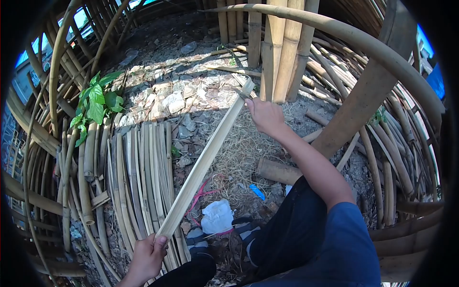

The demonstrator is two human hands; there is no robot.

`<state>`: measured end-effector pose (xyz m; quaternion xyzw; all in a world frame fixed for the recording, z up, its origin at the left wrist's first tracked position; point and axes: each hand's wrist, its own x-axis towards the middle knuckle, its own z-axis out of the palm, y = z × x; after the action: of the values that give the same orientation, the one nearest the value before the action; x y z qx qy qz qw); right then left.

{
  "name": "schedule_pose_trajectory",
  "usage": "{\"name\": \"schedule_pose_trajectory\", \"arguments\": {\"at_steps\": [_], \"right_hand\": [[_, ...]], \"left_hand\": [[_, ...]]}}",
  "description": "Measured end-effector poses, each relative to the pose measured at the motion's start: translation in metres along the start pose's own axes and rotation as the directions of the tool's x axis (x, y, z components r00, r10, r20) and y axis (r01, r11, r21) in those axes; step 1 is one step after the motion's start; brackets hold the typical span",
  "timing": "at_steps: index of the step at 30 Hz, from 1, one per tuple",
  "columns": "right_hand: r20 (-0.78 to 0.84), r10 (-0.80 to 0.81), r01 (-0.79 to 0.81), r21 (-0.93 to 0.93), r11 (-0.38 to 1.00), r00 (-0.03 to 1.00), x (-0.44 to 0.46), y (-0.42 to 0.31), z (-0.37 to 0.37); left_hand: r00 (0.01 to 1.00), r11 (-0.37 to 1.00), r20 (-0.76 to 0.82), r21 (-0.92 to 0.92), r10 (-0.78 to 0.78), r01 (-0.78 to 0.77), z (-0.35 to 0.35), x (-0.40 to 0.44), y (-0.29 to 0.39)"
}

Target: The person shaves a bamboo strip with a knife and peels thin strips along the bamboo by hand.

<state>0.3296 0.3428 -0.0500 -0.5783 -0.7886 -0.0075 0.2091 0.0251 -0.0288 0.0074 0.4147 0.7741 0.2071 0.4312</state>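
Observation:
A long, pale bamboo strip (203, 167) slants across the middle of the view, from low at the left to high at the centre. My left hand (147, 258) is closed around its near end. At the far end my right hand (266, 116) is closed on a knife (242, 93); its handle is hidden in my fist. The short dark blade lies against the strip, where a thin sliver (247, 84) curls up. Under the strip, to the left, split bamboo slats (143, 174) lie side by side on the ground.
Pale shavings (239, 143) cover the ground ahead. A white plastic scrap (217, 217), a blue object (257, 192) and pink string (203, 192) lie near my feet. Upright bamboo poles (287, 52) stand ahead, and a thick slanting post (356, 115) rises at right. A leafy plant (95, 103) grows at left.

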Motion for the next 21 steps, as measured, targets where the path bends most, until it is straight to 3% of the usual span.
{"name": "schedule_pose_trajectory", "arguments": {"at_steps": [5, 7, 11, 13, 16, 21], "right_hand": [[0.015, 0.084, -0.084, 0.042, 0.996, 0.996, -0.004, 0.012, 0.013], [-0.013, 0.031, -0.029, 0.144, 0.989, 0.999, -0.020, -0.009, -0.003], [0.104, -0.202, 0.172, 0.243, 0.955, 0.974, -0.076, -0.074, -0.020], [0.033, -0.350, 0.325, 0.301, 0.897, 0.936, -0.110, -0.103, -0.023], [-0.028, -0.463, 0.454, 0.259, 0.852, 0.886, -0.131, -0.120, -0.026], [-0.154, -0.488, 0.510, 0.179, 0.841, 0.859, -0.114, -0.111, -0.017]], "left_hand": [[0.998, 0.999, 0.047, -0.033, -0.034, 0.035, 0.003, 0.009, -0.007], [0.997, 0.989, 0.043, -0.135, -0.059, 0.064, 0.003, 0.012, -0.002], [0.993, 0.987, 0.103, -0.144, -0.056, 0.071, 0.001, 0.020, -0.012], [0.992, 0.981, 0.114, -0.181, -0.054, 0.074, 0.001, 0.019, -0.008], [0.992, 0.977, 0.120, -0.205, -0.034, 0.059, 0.002, 0.014, 0.002], [0.998, 0.992, 0.002, -0.110, 0.055, -0.055, 0.001, 0.010, 0.004]]}}
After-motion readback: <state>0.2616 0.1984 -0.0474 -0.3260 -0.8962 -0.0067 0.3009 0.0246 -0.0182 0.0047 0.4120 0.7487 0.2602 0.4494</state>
